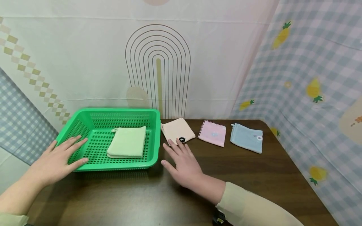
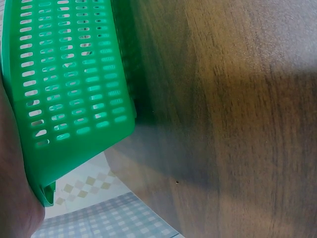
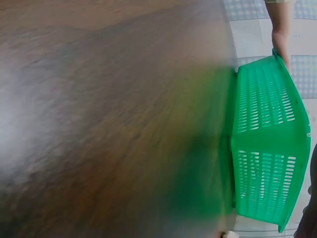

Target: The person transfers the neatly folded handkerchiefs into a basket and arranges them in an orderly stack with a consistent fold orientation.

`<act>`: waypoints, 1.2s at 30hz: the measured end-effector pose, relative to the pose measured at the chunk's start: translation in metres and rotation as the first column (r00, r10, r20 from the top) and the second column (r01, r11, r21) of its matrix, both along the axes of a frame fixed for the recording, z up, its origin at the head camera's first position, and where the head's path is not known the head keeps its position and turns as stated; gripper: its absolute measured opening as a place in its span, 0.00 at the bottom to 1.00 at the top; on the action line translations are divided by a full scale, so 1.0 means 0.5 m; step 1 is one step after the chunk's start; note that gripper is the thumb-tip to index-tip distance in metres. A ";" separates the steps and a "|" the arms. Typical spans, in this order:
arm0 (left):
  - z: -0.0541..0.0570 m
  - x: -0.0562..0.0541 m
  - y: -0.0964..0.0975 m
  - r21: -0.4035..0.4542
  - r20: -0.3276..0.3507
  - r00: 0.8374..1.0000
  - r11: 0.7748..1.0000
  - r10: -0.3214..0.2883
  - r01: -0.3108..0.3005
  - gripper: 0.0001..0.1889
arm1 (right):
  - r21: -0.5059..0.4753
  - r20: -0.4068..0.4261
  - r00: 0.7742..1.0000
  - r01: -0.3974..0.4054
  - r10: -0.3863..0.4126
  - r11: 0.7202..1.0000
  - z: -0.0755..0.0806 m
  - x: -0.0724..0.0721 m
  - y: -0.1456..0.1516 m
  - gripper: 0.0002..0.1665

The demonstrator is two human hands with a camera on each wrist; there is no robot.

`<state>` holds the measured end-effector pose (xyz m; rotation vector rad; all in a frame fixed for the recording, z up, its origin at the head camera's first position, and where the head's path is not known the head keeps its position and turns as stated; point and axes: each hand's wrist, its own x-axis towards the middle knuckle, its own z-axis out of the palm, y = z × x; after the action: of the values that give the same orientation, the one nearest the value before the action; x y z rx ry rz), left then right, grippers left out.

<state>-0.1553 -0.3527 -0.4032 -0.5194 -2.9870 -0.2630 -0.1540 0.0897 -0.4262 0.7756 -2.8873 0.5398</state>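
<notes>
A green plastic basket (image 1: 154,138) with slotted walls stands on the left of the table, and a folded pale green towel (image 1: 127,142) lies inside it. Over the basket's front left corner rests my left hand (image 1: 57,160), fingers spread and fairly straight. Just right of the basket my right hand (image 1: 183,164) hovers or rests with spread fingers, holding nothing; whether it touches the table I cannot tell. Its fingertips overlap the near edge of a folded cream towel (image 1: 176,129) with a black ring mark. The left wrist view shows the basket's slotted wall (image 2: 69,74) beside the hand.
Farther right on the brown wooden table (image 1: 240,182) lie a folded pink towel (image 1: 212,131) with a checked edge and a folded blue towel (image 1: 246,138). A printed white curtain (image 1: 99,62) hangs behind the table, and a checked cloth (image 1: 297,110) hangs along the right side.
</notes>
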 end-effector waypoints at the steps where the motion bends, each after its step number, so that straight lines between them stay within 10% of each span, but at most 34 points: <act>1: 0.000 0.000 0.000 -0.001 0.000 1.000 1.000 0.000 0.000 0.42 | -0.002 -0.004 1.000 0.001 -0.001 1.000 -0.003 0.000 0.003 0.40; 36: 0.000 0.002 0.004 -0.021 -0.005 1.000 1.000 0.003 -0.003 0.43 | -0.004 0.039 0.995 0.089 -0.089 0.996 -0.035 -0.055 0.051 0.42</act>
<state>-0.1540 -0.3509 -0.4031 -0.5173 -2.9889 -0.2302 -0.1814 0.1155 -0.4438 0.6393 -2.9378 0.5595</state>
